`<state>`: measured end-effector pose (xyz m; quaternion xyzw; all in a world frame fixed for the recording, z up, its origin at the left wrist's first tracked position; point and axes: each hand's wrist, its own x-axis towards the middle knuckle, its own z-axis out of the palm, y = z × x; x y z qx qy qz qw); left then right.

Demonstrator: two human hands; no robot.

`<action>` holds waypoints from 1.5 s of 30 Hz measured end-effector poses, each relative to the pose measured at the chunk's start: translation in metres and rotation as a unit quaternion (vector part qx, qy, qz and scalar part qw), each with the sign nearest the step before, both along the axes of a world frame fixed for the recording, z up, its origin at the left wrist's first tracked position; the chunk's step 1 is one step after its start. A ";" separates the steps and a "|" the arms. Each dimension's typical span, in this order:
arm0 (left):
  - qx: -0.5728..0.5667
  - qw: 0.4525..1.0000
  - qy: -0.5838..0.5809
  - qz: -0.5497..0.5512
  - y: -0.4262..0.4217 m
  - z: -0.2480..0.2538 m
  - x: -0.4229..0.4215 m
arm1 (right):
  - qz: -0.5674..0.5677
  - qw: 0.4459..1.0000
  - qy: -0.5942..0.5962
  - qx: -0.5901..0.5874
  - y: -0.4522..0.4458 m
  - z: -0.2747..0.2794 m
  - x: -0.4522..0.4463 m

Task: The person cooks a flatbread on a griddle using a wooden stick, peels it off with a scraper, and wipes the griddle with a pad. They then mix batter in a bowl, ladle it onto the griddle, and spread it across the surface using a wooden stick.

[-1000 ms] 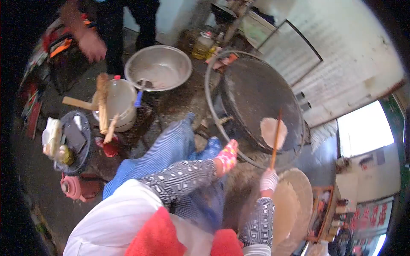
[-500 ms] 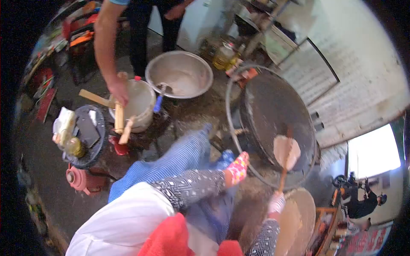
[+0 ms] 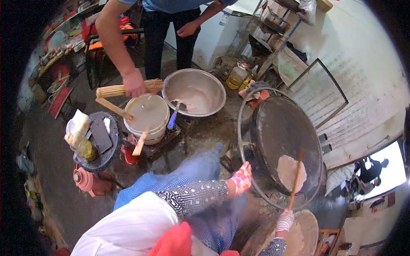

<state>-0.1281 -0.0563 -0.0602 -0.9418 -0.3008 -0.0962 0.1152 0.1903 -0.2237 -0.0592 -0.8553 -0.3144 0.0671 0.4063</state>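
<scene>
My right hand (image 3: 285, 221), in a white striped glove, is wrapped around a long thin wooden stick (image 3: 294, 185). The stick reaches over a round dark griddle (image 3: 279, 123), its far part crossing a pale patch of batter (image 3: 285, 167). My left hand (image 3: 242, 178), in a pink floral glove, holds nothing; its fingers are stretched out beside the metal ring (image 3: 240, 141) around the griddle. Whether it touches the ring I cannot tell. Below my right hand is a round vessel (image 3: 314, 222) with pale batter in it.
A co-worker's hand (image 3: 134, 83) holds a straw brush (image 3: 112, 91) above a white bucket (image 3: 160, 135) of cloudy liquid. Beside it stand a metal basin (image 3: 220, 96) and a blue-handled tool (image 3: 172, 120). On the left are a round stool (image 3: 112, 147) and a pink flask (image 3: 85, 181).
The co-worker has raised the straw brush and turned it level above the bucket. The stick in my right hand has shifted across the batter patch, which looks wider. My view has moved slightly.
</scene>
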 end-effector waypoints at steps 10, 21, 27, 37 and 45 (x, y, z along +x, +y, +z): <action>-0.032 0.996 0.033 0.075 0.024 0.005 -0.008 | 0.049 0.918 -0.262 -0.293 -0.013 0.061 -0.070; -0.002 0.978 -0.192 -0.087 -0.015 0.021 -0.002 | 0.072 0.917 -0.259 -0.295 -0.029 0.061 -0.084; 0.013 1.000 -0.005 -0.003 -0.048 -0.013 0.025 | 0.053 0.927 -0.279 -0.244 -0.020 0.060 -0.068; 0.015 0.996 -0.090 -0.020 -0.024 -0.008 0.000 | 0.065 0.929 -0.278 -0.236 -0.014 0.055 -0.058; 0.024 0.997 -0.066 -0.011 -0.005 -0.013 -0.007 | -0.008 0.916 -0.268 -0.297 0.004 0.054 -0.046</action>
